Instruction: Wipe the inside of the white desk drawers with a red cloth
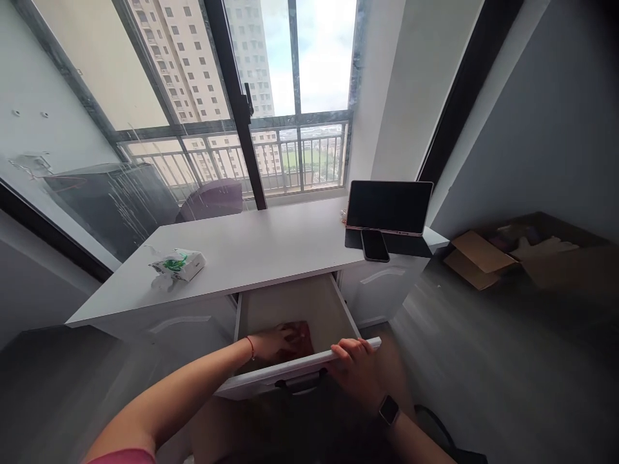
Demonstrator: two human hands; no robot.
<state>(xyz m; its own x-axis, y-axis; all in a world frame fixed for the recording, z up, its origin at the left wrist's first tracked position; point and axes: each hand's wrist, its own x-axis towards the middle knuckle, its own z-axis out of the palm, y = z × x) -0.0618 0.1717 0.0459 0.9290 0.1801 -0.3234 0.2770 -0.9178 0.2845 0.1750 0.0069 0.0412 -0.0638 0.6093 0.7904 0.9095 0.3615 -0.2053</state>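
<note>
A white desk (pixel 271 248) stands under the window with its middle drawer (pixel 316 303) pulled out. My left hand (pixel 275 340) reaches into the drawer and lies on a dark red flat object (pixel 304 335), fingers curled on it. My right hand (pixel 355 364) grips the top edge of the drawer front (pixel 271 380), fingers folded over the rim above a dark handle (pixel 300 385). A watch sits on my right wrist and a red string on my left.
On the desk lie a tissue pack (pixel 180 264) at the left, and a tablet (pixel 389 206) propped at the right with a phone (pixel 375 245) before it. Cardboard boxes (pixel 478 258) sit on the floor at right. A purple chair (pixel 213 198) stands behind the glass.
</note>
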